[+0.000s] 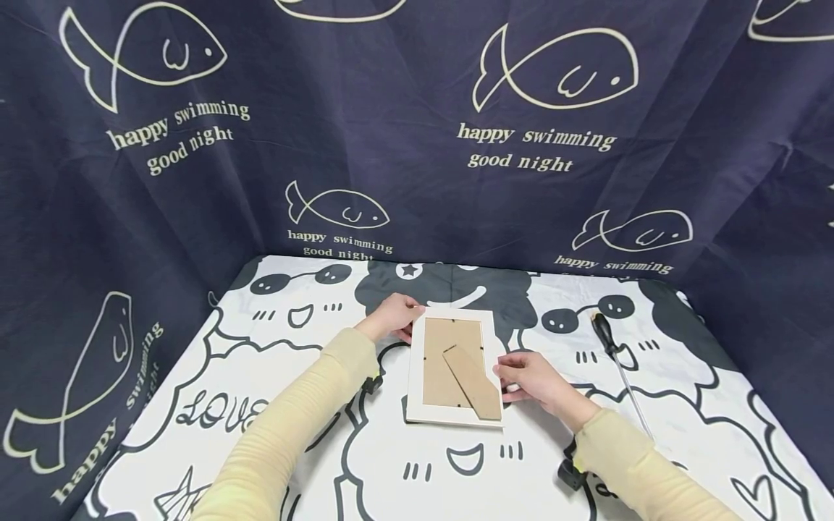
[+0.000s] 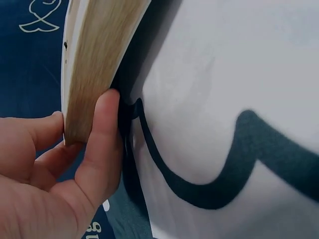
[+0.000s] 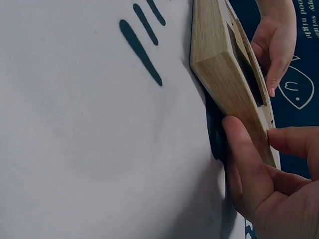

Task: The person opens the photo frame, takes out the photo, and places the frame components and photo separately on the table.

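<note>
A photo frame lies face down over the printed cloth, its white-rimmed back and brown backing board facing up. A slanted easel stand sits on that board, with small dark tabs around the opening. My left hand pinches the frame at its far left corner. In the left wrist view, thumb and fingers take the wooden side between them. My right hand holds the right edge, with fingertips on the wood-coloured side in the right wrist view. The picture side of the frame is hidden.
To the right lies a screwdriver with a black handle, its long metal shaft pointing toward the near side. White cloth with dark cartoon drawings covers the table. Dark blue curtains with fish prints hang at the back and both sides.
</note>
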Demonstrator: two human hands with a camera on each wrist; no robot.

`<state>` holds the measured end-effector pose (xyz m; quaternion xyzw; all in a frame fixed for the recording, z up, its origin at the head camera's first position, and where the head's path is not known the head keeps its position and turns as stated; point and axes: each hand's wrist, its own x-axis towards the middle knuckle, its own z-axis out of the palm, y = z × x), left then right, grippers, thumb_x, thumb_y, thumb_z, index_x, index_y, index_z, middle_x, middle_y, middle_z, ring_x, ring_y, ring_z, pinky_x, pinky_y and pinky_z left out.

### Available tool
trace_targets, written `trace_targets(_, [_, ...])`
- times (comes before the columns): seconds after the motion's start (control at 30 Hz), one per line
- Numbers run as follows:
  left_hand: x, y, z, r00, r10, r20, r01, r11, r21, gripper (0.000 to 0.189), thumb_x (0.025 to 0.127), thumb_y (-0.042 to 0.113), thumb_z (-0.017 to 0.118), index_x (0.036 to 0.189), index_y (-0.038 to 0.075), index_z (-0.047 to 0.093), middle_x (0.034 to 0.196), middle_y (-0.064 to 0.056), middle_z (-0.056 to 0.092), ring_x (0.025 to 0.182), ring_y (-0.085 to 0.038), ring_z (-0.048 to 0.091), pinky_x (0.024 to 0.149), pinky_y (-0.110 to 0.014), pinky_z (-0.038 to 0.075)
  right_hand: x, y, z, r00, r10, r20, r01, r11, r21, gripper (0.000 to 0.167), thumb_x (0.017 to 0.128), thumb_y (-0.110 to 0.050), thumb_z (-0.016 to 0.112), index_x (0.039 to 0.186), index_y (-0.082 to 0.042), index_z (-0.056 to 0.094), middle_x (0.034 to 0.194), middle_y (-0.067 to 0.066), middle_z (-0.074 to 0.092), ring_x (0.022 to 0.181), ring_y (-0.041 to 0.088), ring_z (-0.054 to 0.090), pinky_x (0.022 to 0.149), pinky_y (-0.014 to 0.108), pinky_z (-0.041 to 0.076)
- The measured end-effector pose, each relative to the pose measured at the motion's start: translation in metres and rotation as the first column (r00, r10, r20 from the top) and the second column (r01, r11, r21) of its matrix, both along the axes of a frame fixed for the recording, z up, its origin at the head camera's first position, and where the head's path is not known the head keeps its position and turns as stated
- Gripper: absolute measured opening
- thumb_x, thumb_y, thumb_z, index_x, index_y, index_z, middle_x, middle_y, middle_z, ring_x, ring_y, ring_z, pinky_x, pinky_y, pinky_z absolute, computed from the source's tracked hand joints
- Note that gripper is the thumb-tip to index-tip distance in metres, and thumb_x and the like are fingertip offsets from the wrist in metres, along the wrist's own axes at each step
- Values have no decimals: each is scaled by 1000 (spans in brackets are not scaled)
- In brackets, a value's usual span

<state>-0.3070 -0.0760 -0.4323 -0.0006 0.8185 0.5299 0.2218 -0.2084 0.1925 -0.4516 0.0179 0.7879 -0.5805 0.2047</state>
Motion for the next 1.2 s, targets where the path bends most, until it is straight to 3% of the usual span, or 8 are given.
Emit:
trace_targets(0.1, [-1,1,-2,1000,0,-26,-1,999,-35,28,98,20,52,113,0,63,69,-8,61,53,-15,61,55,-31,56,-1,-1,-1,1000,-9,-14,9,1000,10,42,92,-7,55,124,19,44,86,10,62,73,11,62,68,32,57])
trace_targets(0.33, [-6,3,-9,986,-58,-155,29,982,-187,24,95,19,57,103,-2,65,61,-8,58,47,-14,59,52,-30,55,-3,-3,-1,999,-19,-37,21,999,42,39,91,-4,55,121,20,48,82,10,62,70,11,61,66,30,57])
trace_targets(0.43, [-8,4,-10,983,-56,-172,17,976,-217,20,93,18,59,98,-2,62,59,-9,59,46,-14,59,50,-29,54,-3,-5,0,999,-17,-45,20,998,66,39,92,-4,55,121,21,48,81,10,62,70,10,60,66,30,57])
trace_targets(0.7, [-6,3,-9,982,7,-191,-48,976,-212,17,87,11,67,79,2,55,60,-11,62,45,-15,61,49,-28,54,-3,-8,1,995,-6,-103,17,994,112,36,90,0,58,119,20,53,79,9,64,69,9,60,64,31,57])
trace_targets(0.87, [-8,4,-12,983,31,-183,-67,979,-194,16,86,11,68,78,1,56,60,-10,62,44,-15,61,48,-28,54,-4,-8,1,994,-10,-107,23,993,119,34,90,0,58,118,19,54,78,8,64,68,10,61,63,30,57])
trace_targets(1.03, [-7,5,-12,979,11,-204,-61,968,-242,16,86,13,68,78,2,60,59,-8,62,43,-14,61,48,-27,53,-5,-7,-1,994,-7,-105,20,992,123,33,90,0,58,117,19,54,77,8,64,68,10,61,63,30,57])
trace_targets(1.2, [-5,4,-10,977,-1,-215,-54,967,-250,12,86,13,68,84,2,65,61,-8,65,47,-15,63,49,-25,53,-6,-3,3,992,58,-113,-40,987,157,36,89,-2,60,118,20,53,78,11,65,67,12,62,64,32,57])
